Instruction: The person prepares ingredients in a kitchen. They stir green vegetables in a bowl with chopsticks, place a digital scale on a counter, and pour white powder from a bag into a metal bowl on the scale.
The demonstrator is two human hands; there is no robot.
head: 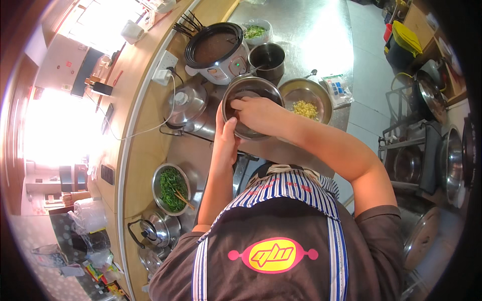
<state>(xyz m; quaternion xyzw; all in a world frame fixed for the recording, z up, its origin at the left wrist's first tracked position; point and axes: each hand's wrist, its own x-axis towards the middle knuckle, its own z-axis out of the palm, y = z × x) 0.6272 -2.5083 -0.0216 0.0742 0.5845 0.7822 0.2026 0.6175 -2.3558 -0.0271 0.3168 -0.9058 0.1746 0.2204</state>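
My left hand (226, 133) grips a round steel bowl (263, 83) by its left side, with the thumb near the rim. The bowl is tilted and held up over the counter. My right hand (256, 113) reaches into it, fingers bent near the inner left wall. Whether those fingers hold anything is hidden. Right of the bowl sits a wide steel pan (323, 98) holding chopped yellowish bits (305, 109), perhaps garlic. Just behind the bowl stands a deep steel pot (276, 71) with dark contents and a ladle handle over its rim.
A slow cooker (222, 69) with brown liquid stands at the back left, near a tub of chopped greens (255, 32). A lidded pot (186, 103), a bowl of cooked greens with chopsticks (155, 184) and a kettle (162, 229) line the left. A white cable (150, 132) crosses there. A plastic packet (337, 90) lies right.
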